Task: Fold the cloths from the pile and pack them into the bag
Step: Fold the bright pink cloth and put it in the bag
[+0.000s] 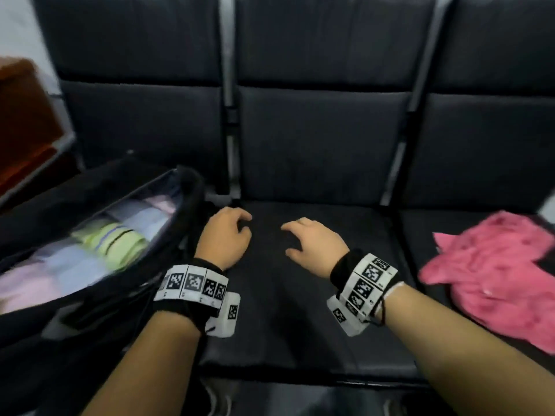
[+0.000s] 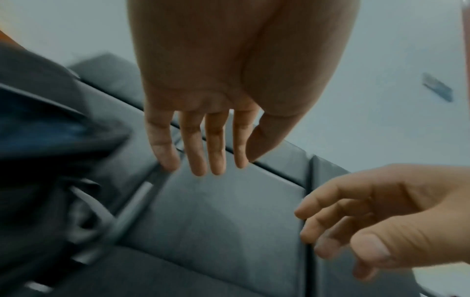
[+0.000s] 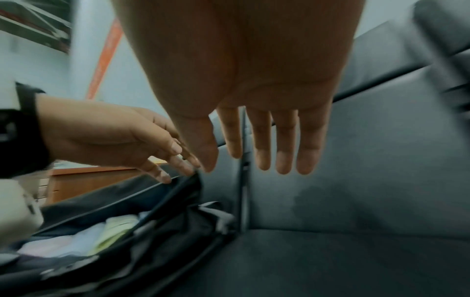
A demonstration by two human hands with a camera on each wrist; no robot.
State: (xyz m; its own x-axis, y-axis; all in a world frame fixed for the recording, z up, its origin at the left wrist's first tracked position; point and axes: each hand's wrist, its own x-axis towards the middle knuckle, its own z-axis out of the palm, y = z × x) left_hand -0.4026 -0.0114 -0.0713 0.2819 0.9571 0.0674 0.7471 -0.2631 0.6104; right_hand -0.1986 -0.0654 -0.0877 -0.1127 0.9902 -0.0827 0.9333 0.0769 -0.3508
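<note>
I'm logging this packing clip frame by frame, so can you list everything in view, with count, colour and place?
bag: one, black, open, on the left seat
folded cloths: several, count unclear through blur; pale pink, pale blue, white and lime green with stripes, packed inside the bag
pink cloth: one, unfolded and crumpled, on the right seat
seats: three in a row, black padded, with metal bars between the backrests
cabinet: one, reddish-brown, far left behind the bag
wristbands: two, black with white printed marker tags, one on each wrist
left hand: empty, fingers relaxed, over the middle seat beside the bag
right hand: empty, fingers relaxed, over the middle seat
</note>
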